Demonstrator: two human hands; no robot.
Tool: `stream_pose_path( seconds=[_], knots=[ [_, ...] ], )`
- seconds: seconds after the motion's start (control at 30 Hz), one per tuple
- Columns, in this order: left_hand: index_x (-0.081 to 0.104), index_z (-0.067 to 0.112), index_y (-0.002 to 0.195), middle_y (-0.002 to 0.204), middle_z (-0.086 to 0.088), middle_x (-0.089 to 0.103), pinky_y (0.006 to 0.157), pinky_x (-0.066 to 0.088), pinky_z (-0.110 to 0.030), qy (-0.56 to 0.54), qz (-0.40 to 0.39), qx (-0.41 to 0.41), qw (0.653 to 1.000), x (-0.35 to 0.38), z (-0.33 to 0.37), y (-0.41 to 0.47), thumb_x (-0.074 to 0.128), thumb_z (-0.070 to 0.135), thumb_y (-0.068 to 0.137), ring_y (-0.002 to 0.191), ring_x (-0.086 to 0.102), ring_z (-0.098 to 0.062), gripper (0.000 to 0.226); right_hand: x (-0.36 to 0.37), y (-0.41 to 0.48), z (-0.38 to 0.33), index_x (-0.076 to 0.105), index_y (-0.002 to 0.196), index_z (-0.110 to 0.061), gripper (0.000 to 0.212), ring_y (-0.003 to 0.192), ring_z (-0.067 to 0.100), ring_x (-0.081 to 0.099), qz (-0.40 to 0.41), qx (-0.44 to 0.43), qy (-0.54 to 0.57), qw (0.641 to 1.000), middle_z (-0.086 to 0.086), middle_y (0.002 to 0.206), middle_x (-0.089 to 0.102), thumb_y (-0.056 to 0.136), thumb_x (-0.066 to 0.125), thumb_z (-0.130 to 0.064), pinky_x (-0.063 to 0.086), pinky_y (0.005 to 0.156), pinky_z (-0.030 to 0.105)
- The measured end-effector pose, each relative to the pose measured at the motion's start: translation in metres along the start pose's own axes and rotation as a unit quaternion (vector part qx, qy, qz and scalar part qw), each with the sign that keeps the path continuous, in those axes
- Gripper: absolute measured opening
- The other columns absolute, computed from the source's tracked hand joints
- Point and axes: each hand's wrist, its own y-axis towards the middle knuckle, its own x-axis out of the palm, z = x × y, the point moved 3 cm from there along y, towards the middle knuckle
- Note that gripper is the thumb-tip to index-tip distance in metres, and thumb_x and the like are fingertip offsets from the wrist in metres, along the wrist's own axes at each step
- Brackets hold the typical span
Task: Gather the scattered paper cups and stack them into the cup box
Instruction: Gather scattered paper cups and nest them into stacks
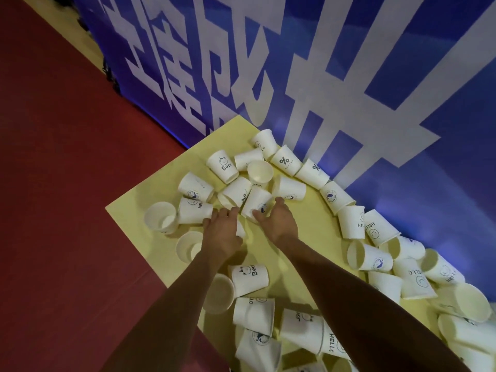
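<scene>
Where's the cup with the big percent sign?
In the head view, the percent cup lies on its side at the yellow mat's far edge, beside the blue banner, beyond the right hand.

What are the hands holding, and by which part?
The right hand grips a tipped paper cup near its rim; whether the left hand holds anything cannot be told.

White paper cups [249,280] with dark blue prints, pale yellow counter [171,189], dark red floor [67,157], blue banner [349,76] with white lettering.
</scene>
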Motion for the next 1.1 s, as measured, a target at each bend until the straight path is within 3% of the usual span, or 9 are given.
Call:
stream_pose_path(
  seconds=[0.17,0.4,0.5,0.63,0.8,0.9,1.03,1.1],
  knots=[
    [0.030,0.023,0.144,0.133,-0.001,0.047,0.104,0.030,-0.042,-0.007,0.007,0.028,1.000,0.001,0.005,-0.005,0.068,0.031,0.079,0.128,0.040,-0.027,0.076,0.013,0.017,-0.012,0.037,0.132,-0.002,0.075,0.121,0.038,0.055,0.022,0.054,0.074,0.996,0.020,0.129,0.057,0.088,0.068,-0.054,0.049,0.096,0.045],
    [0.029,0.024,0.146,0.143,0.001,0.041,0.114,0.024,-0.045,-0.036,-0.008,0.038,0.999,-0.004,0.017,-0.017,0.067,0.030,0.079,0.133,0.038,-0.025,0.077,0.009,0.016,-0.004,0.037,0.130,-0.003,0.070,0.118,0.037,0.056,0.013,0.105,0.168,0.980,0.018,0.128,0.057,0.081,0.079,-0.032,0.050,0.095,0.042],
    [0.029,0.024,0.146,0.144,0.002,0.042,0.113,0.024,-0.043,-0.042,-0.015,0.037,0.998,-0.004,0.026,-0.024,0.067,0.032,0.079,0.133,0.039,-0.023,0.078,-0.009,0.004,0.012,0.035,0.138,-0.005,0.078,0.120,0.033,0.055,0.014,0.096,0.199,0.975,0.014,0.129,0.054,0.078,0.081,-0.028,0.049,0.095,0.038],
    [0.028,0.022,0.148,0.145,0.000,0.041,0.108,0.028,-0.042,-0.067,-0.022,0.044,0.997,-0.005,0.045,-0.035,0.070,0.032,0.078,0.133,0.039,-0.023,0.082,-0.041,-0.018,0.037,0.029,0.151,-0.009,0.094,0.125,0.030,0.052,0.028,0.087,0.211,0.973,0.011,0.139,0.047,0.075,0.082,-0.028,0.048,0.096,0.036],
    [0.030,0.022,0.147,0.142,0.000,0.043,0.104,0.033,-0.043,-0.092,-0.020,0.072,0.993,-0.008,0.089,-0.056,0.070,0.034,0.076,0.131,0.041,-0.023,0.082,-0.088,-0.054,0.080,0.049,0.135,-0.013,0.094,0.106,0.027,0.061,0.071,0.089,0.221,0.969,0.010,0.125,0.058,0.051,0.076,-0.048,0.055,0.092,0.044],
    [0.032,0.021,0.145,0.140,-0.001,0.045,0.103,0.035,-0.042,-0.129,-0.024,0.081,0.988,-0.005,0.127,-0.074,0.073,0.036,0.074,0.129,0.043,-0.024,0.083,-0.126,-0.090,0.108,0.051,0.131,-0.013,0.078,0.101,0.026,0.061,0.113,0.086,0.211,0.967,0.007,0.120,0.058,0.063,0.082,-0.037,0.055,0.085,0.039],
    [0.039,0.014,0.143,0.135,-0.007,0.053,0.103,0.042,-0.039,-0.253,-0.038,0.074,0.964,0.000,0.181,-0.103,0.080,0.031,0.073,0.122,0.051,-0.026,0.083,-0.178,-0.136,0.159,0.049,0.130,-0.015,0.062,0.090,0.018,0.060,0.145,0.091,0.233,0.957,-0.001,0.108,0.059,0.077,0.081,-0.018,0.047,0.065,0.023],
    [0.043,0.012,0.139,0.129,-0.007,0.058,0.100,0.045,-0.037,-0.285,-0.051,0.089,0.953,0.002,0.215,-0.121,0.082,0.027,0.073,0.117,0.056,-0.026,0.078,-0.205,-0.164,0.191,0.048,0.130,-0.016,0.063,0.092,0.019,0.063,0.165,0.088,0.245,0.951,-0.002,0.108,0.062,0.076,0.082,-0.017,0.049,0.071,0.027]
  ],
)
